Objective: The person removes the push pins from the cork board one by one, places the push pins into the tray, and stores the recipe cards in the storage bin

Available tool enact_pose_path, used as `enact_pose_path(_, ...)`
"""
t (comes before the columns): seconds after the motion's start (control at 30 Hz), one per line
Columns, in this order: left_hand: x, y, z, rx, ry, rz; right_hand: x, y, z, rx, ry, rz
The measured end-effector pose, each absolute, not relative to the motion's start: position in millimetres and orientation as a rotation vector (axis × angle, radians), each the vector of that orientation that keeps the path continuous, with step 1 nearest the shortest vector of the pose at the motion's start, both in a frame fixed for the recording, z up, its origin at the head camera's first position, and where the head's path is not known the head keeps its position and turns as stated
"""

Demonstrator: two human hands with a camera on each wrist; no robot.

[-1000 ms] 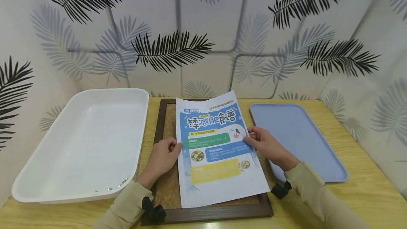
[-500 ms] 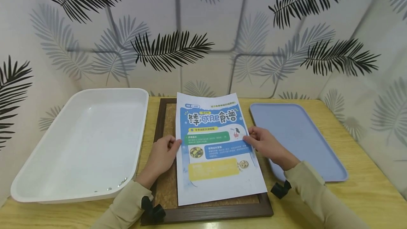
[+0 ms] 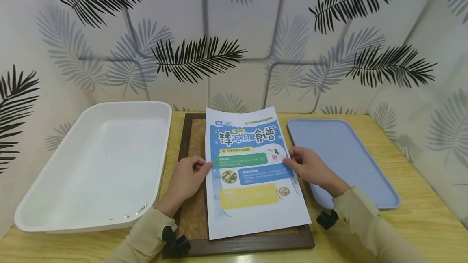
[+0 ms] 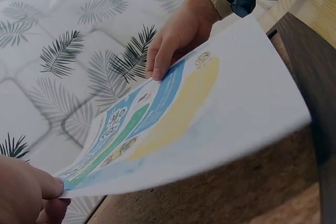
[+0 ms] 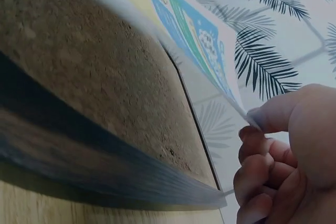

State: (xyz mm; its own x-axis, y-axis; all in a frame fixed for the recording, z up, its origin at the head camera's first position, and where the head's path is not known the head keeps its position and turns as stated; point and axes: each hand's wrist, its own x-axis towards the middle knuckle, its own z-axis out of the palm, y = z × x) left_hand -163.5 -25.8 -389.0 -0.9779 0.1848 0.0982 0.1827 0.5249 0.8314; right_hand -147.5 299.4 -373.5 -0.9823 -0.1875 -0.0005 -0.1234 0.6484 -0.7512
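A printed paper sheet (image 3: 252, 214) with blue, green and yellow blocks and Chinese lettering is held above a cork board (image 3: 191, 222) with a dark brown frame. My left hand (image 3: 188, 180) pinches the sheet's left edge between thumb and fingers. At the right edge, my right hand (image 3: 312, 167) pinches it the same way. In the right wrist view the sheet's edge sits between the thumb and curled fingers of the right hand (image 5: 278, 156), raised off the cork. The left wrist view shows the sheet (image 4: 247, 77) bowing slightly between both hands.
A deep white tray (image 3: 98, 153) stands on the left, with several small shiny bits near its front right corner. To the right lies a flat blue-grey tray (image 3: 343, 153). Both stand on a wooden table (image 3: 420, 222), backed by a wall (image 3: 241, 19) with leaf patterns.
The sheet shifted slightly left and then back to the right, its tilt nearly the same. My right hand has moved a little to the right; both hands keep their grip.
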Motion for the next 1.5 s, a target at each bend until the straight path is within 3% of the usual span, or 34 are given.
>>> enact_pose_path(0.83,-160.4,-38.2,-354.2,0.3,2.731,1.563,-151.0,287.5,-351.6,-0.31,2.611,-1.337)
enact_pose_path(1.5,-178.9,-127.0,-324.2,0.289,2.782,1.314,-169.9,205.4,-335.1,-0.378,2.259,-1.518)
